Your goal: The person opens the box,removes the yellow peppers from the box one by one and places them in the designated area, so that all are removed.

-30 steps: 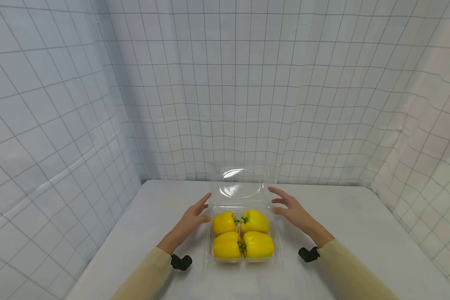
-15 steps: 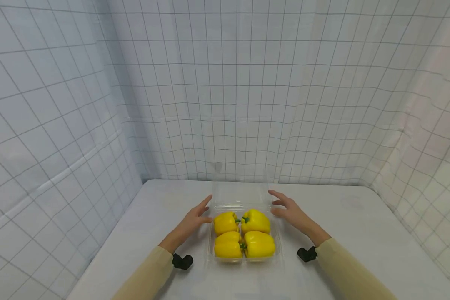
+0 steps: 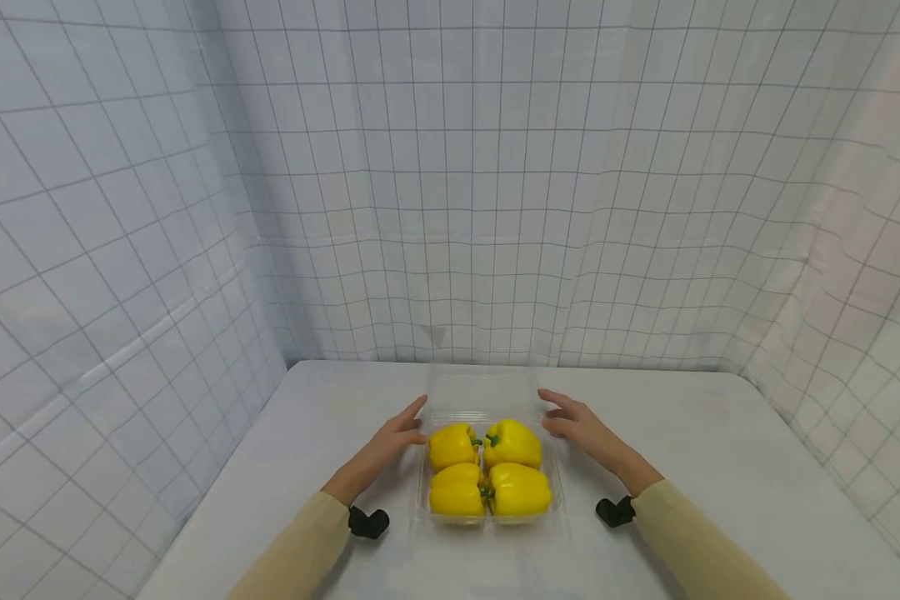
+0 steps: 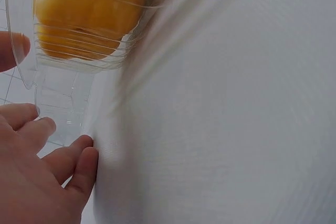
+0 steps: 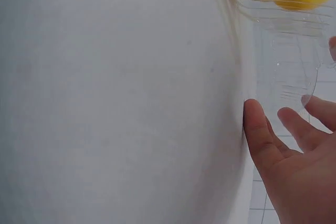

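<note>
A clear plastic clamshell container (image 3: 418, 500) lies on the table with several yellow bell peppers (image 3: 520, 489) in its base. Its transparent lid (image 3: 482, 392) leans open away from me at the back. Beside the left edge is my left hand (image 3: 390, 439); in the left wrist view its thumb (image 4: 16, 50) is at the container's rim and its fingers reach along the lid's edge. Opposite, my right hand (image 3: 583, 433) has extended fingers at the lid's right edge, with a fingertip (image 5: 310, 100) against the lid in the right wrist view. Neither hand curls round anything.
The white table (image 3: 690, 467) extends to both sides of the container. Behind and beside it hang white sheets with a grid pattern (image 3: 487, 183). A black wrist mount (image 3: 369, 522) sits below each wrist.
The lid has tilted further back and lower, away from the base. Both hands have come slightly nearer to me with it. The peppers have stayed in place.
</note>
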Tool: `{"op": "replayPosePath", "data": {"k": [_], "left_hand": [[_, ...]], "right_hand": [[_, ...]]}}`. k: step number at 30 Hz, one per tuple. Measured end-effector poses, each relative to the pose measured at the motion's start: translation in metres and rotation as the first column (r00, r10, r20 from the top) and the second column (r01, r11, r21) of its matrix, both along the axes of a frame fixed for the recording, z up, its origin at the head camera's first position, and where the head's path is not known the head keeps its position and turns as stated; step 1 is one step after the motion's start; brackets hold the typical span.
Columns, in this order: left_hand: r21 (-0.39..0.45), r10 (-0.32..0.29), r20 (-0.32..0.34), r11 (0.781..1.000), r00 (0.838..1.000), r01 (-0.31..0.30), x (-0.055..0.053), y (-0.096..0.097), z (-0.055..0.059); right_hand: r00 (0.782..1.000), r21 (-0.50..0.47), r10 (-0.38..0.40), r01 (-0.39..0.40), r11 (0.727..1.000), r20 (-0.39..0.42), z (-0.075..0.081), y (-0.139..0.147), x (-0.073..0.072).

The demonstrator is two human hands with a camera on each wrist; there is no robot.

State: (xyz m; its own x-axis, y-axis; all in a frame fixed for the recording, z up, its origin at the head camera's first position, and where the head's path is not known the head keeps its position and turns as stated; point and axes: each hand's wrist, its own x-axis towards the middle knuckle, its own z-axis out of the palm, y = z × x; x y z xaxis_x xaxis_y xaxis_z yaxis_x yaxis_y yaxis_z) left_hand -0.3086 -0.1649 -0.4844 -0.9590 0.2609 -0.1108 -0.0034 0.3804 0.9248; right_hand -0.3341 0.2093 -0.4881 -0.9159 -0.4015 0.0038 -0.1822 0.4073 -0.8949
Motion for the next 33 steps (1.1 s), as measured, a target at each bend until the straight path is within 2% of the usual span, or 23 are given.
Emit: {"op": "replayPosePath", "data": {"k": [12, 20, 25, 33], "left_hand": [[0.011, -0.011, 0.019, 1.0, 1.0, 0.011, 0.002, 0.0, -0.002], [0.037, -0.037, -0.022, 0.999, 0.999, 0.037, 0.001, -0.002, -0.005], [0.04, -0.001, -0.046, 0.999, 0.999, 0.003, 0.003, -0.005, -0.005], [0.086, 0.011, -0.08, 0.996, 0.997, -0.004, 0.015, -0.009, -0.002]], "right_hand": [[1.0, -0.015, 0.013, -0.013, 1.0, 0.024, -0.003, 0.002, 0.003], [1.0, 0.002, -0.001, 0.001, 1.0, 0.022, 0.002, 0.001, 0.005], [1.0, 0.04, -0.026, 0.026, 0.999, -0.012, 0.012, 0.001, 0.01], [0.987, 0.155, -0.07, 0.093, 0.984, -0.145, 0.031, -0.003, 0.022]]}}
